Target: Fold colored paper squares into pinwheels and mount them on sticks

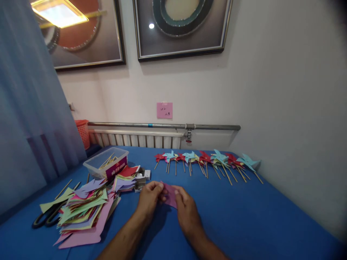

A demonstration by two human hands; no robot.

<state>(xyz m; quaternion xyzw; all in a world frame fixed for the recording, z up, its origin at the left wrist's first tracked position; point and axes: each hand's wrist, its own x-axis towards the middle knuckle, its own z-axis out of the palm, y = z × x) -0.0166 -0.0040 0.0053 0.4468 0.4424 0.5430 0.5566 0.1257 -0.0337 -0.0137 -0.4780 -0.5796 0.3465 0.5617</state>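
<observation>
Left hand [149, 198] and right hand [187, 208], head view: both closed, pinching a purple paper piece [170, 196] from its left and right sides. Location: the paper piece is at 6 o'clock in the view, over the blue desk [249, 224]. From it, a paper stack [84, 213] lies at 9 o'clock, a clear box [93, 169] of sticks [108, 161] at 10, and a row of pinwheels [205, 156] near 1. Handling, as judged: very light, thin, flexible; liable to crease or tear. Grasp opposite edges between thumb and fingertips, using minimal pressure.
</observation>
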